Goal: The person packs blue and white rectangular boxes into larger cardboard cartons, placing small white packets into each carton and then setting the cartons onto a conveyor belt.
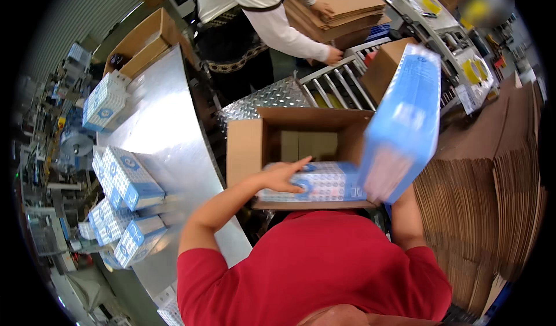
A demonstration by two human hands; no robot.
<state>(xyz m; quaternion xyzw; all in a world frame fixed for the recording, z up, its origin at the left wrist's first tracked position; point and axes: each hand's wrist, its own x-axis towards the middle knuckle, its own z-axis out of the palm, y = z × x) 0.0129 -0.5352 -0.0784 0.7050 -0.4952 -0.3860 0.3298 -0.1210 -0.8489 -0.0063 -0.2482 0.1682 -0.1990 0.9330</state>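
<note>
An open cardboard box (244, 152) stands right in front of me, with bare bottom showing at its far side. Along its near side lies a blue-and-white patterned pack (330, 182). My left hand (282, 176) rests over the left part of this pack, thumb and fingers spread. A large blue plastic-wrapped pack (405, 114) is held up, tilted, over the box's right side. My right hand is hidden behind that pack; only the right forearm leading up to it shows.
At left, a metal table (179, 146) carries several blue-and-white packs (132, 178). Flattened cardboard stacks (463, 210) stand at right. Ahead, a co-worker (255, 25) reaches across a roller conveyor (336, 85) near stacked cardboard (341, 2); a diamond-plate surface (263, 101) lies beyond the box.
</note>
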